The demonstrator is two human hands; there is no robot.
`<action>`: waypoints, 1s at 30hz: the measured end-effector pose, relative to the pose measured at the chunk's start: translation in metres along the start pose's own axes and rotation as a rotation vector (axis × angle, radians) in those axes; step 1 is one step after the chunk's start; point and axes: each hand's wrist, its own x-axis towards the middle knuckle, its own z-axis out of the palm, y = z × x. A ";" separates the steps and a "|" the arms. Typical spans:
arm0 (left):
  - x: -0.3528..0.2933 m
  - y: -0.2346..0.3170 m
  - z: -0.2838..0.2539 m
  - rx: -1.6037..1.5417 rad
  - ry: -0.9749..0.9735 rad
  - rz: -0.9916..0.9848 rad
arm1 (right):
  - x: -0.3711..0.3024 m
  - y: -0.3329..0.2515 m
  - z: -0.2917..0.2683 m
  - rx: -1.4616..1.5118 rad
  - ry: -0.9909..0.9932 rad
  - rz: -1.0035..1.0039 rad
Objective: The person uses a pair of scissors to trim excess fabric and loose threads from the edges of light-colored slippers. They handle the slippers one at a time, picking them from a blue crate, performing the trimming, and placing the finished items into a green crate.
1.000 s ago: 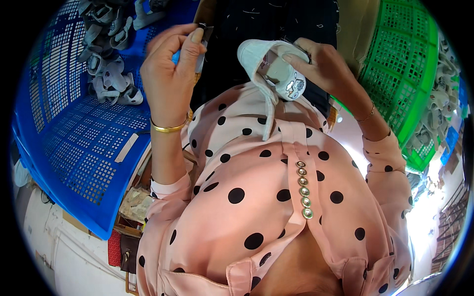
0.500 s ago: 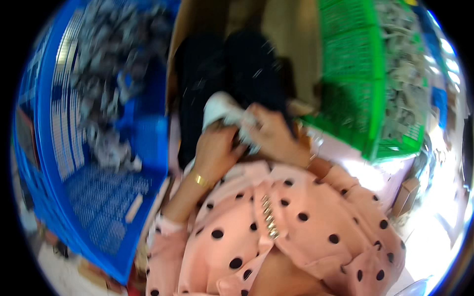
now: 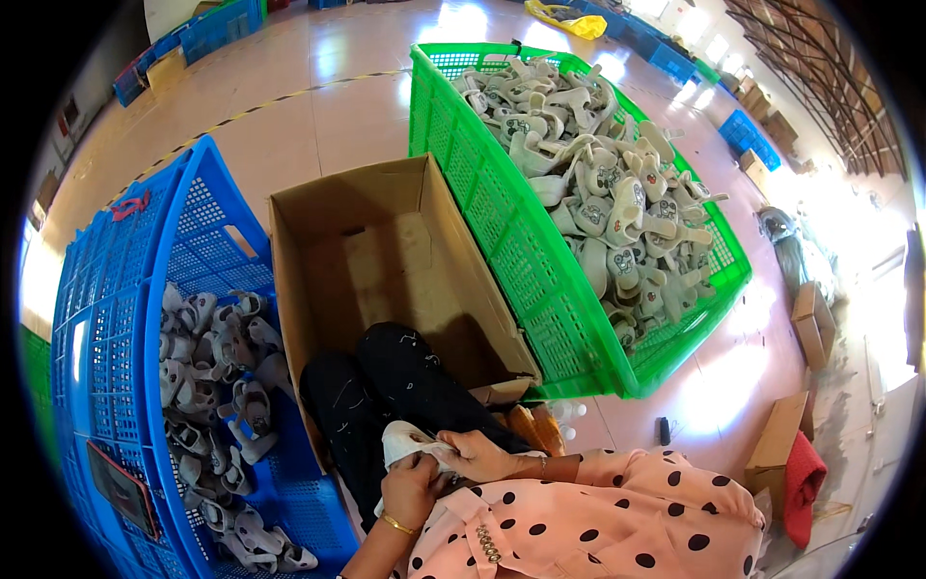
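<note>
A small white shoe (image 3: 401, 440) is held between my two hands above my dark-trousered legs. My left hand (image 3: 409, 492), with a gold band at its wrist, is closed around the near part of the shoe. From the right, my right hand (image 3: 480, 455) pinches the shoe's edge or strap with bent fingers. My hands cover the rest of the shoe, so its opening and sole are hard to make out.
An open cardboard box (image 3: 357, 261) stands beyond my knees. To the right, a green basket (image 3: 502, 246) is heaped with pale small shoes (image 3: 617, 198). At left, a blue basket (image 3: 313, 511) holds greyer small shoes (image 3: 217, 357). Another cardboard box (image 3: 772, 454) sits farther right.
My view has tilted up and sharpened, bringing the cardboard box and baskets more fully into sight. Both hands remain on the white shoe.
</note>
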 end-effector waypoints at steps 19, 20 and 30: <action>0.046 0.024 -0.077 0.209 0.914 0.641 | 0.064 -0.106 -0.041 0.672 0.327 -0.005; 0.044 0.022 -0.073 0.206 0.929 0.642 | 0.065 -0.106 -0.040 0.652 0.318 -0.012; 0.029 -0.010 -0.075 0.368 0.868 0.519 | 0.075 -0.094 -0.026 0.537 0.220 0.061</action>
